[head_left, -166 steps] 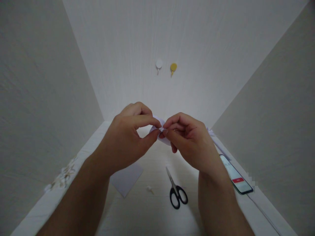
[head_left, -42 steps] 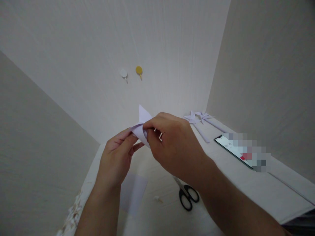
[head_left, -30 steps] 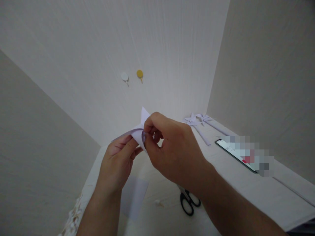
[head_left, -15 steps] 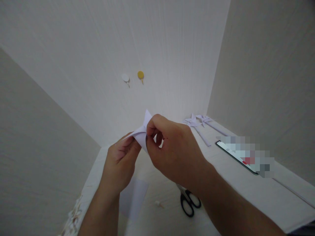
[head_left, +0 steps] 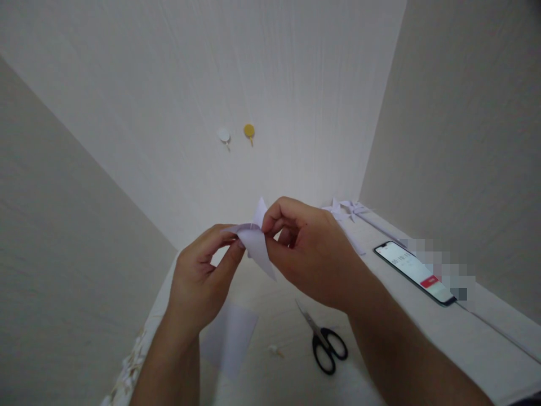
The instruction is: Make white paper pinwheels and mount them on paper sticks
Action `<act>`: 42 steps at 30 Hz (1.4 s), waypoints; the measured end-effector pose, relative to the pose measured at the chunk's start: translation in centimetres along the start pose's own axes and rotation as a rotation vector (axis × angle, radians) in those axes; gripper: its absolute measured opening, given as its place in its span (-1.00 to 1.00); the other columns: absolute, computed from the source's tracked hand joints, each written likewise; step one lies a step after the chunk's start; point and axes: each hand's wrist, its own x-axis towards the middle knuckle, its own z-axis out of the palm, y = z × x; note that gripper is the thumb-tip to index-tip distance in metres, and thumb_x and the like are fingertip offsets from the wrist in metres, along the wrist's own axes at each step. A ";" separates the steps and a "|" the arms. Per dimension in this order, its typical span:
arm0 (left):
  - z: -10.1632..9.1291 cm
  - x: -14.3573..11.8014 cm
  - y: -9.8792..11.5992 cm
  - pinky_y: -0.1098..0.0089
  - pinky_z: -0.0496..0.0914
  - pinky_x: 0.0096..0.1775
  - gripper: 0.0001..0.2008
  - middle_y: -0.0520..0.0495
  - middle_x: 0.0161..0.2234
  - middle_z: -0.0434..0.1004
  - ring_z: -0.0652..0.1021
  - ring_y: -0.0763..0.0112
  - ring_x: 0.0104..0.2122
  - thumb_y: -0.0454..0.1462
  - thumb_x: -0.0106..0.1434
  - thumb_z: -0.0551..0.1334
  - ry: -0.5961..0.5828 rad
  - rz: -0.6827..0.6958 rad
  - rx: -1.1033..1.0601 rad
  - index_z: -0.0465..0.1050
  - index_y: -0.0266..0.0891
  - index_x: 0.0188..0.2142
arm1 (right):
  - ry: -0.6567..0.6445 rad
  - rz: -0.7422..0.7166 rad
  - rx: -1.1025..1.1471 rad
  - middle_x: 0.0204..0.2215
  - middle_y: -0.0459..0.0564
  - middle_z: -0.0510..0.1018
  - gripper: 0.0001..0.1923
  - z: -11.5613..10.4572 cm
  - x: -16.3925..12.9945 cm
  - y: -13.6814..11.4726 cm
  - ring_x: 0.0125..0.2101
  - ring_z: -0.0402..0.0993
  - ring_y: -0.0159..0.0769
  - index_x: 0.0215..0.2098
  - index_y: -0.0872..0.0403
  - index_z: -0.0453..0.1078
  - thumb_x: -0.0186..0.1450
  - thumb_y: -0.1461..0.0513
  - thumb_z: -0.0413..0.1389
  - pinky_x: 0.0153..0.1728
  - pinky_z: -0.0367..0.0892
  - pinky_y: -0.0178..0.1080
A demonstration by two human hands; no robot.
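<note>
We hold a folded piece of pale purple paper [head_left: 258, 248] up in the air, above the surface [head_left: 406, 327], right between our two hands. Our left hand [head_left: 203, 276] is closed on the left part of the paper, with the thumb and first finger pinching it. Our right hand [head_left: 313, 254] is closed on the middle of it, pinching where the folds meet. The paper already has several folds and pointed flaps, so we think a good part of the folding is done. It does not look like the two finished paper pinwheels [head_left: 344, 210] lying far back on the surface near the wall, each with a long paper stick, so we think more shaping is left. One sharp tip of the held paper points up and the longest flap points down and a bit to the right, so its long way runs almost up and down. Below our hands lie a flat sheet of purple paper [head_left: 230, 338], a small white pin [head_left: 275, 351], and black-handled scissors [head_left: 323, 341]. A phone [head_left: 416, 272] with its screen lit lies to the right.
</note>
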 end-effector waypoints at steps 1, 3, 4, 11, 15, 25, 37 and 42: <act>0.0 -0.1 0.0 0.36 0.38 -0.03 -0.85 0.03 -0.11 0.65 0.54 0.31 -0.16 -0.30 0.31 0.39 0.026 0.032 0.034 0.68 0.01 -0.17 | -0.009 0.010 0.022 -0.46 -0.17 0.56 -0.85 0.1 0.0 0.0 -0.52 0.38 -0.43 -0.38 0.03 0.39 0.21 0.41 0.16 -0.51 0.21 -0.35; -0.1 -0.2 0.0 0.35 0.40 -0.06 -0.84 0.03 -0.13 0.66 0.56 0.33 -0.20 -0.31 0.32 0.38 0.039 0.110 0.139 0.67 0.01 -0.15 | -0.027 0.040 0.073 -0.48 -0.19 0.54 -0.85 0.2 -0.1 0.1 -0.54 0.37 -0.45 -0.38 0.03 0.38 0.20 0.40 0.16 -0.51 0.21 -0.35; -0.2 -0.1 0.1 0.35 0.40 -0.07 -0.85 0.02 -0.14 0.66 0.56 0.33 -0.21 -0.31 0.33 0.37 0.025 0.124 0.156 0.68 0.00 -0.15 | -0.038 0.055 0.100 -0.49 -0.20 0.53 -0.85 0.2 -0.1 0.1 -0.55 0.36 -0.46 -0.39 0.03 0.38 0.20 0.40 0.17 -0.52 0.21 -0.36; -0.9 0.4 0.0 0.42 0.40 -0.26 -0.86 -0.04 -0.31 0.64 0.54 0.37 -0.33 -0.19 0.32 0.39 -0.119 0.000 -0.264 0.69 -0.12 -0.16 | -0.039 0.083 0.215 -0.56 -0.22 0.41 -0.85 -0.9 0.6 0.2 -0.54 0.25 -0.44 -0.41 0.05 0.43 0.20 0.26 0.33 -0.53 0.17 -0.34; -0.2 0.5 -0.1 0.51 0.33 -0.43 -0.78 -0.01 -0.47 0.58 0.48 0.45 -0.48 -0.11 0.20 0.45 -0.229 -0.134 -0.571 0.71 -0.16 -0.22 | -0.079 0.112 0.338 -0.32 -0.10 0.55 -0.76 -0.9 1.5 0.9 -0.32 0.41 -0.36 -0.26 0.06 0.54 0.16 0.17 0.41 -0.29 0.32 -0.28; 0.2 0.8 -1.2 0.48 0.38 -0.33 -0.77 -0.03 -0.49 0.60 0.56 0.41 -0.45 -0.17 0.13 0.51 -0.229 -0.239 -0.636 0.72 -0.21 -0.24 | -0.489 0.374 0.749 -0.42 -0.12 0.61 -0.62 0.1 2.3 2.9 -0.42 0.51 -0.40 -0.29 0.10 0.54 0.04 0.13 0.51 -0.33 0.38 -0.31; -0.2 1.0 -1.4 0.47 0.34 -0.37 -0.82 0.00 -0.49 0.58 0.52 0.45 -0.47 -0.13 0.21 0.48 -0.266 -0.121 -0.524 0.71 -0.14 -0.24 | -0.557 0.397 0.719 -0.42 -0.08 0.62 -0.65 0.2 2.3 2.7 -0.49 0.49 -0.39 -0.31 0.10 0.56 0.10 0.05 0.45 -0.49 0.43 -0.32; -0.4 0.8 -1.5 0.48 0.33 -0.34 -0.82 0.00 -0.41 0.58 0.46 0.47 -0.41 -0.11 0.28 0.43 -0.134 -0.042 -0.436 0.69 -0.13 -0.20 | -0.222 0.284 0.552 -0.37 -0.07 0.59 -0.65 0.5 2.1 2.1 -0.38 0.50 -0.32 -0.27 0.06 0.50 0.10 0.06 0.44 -0.39 0.41 -0.27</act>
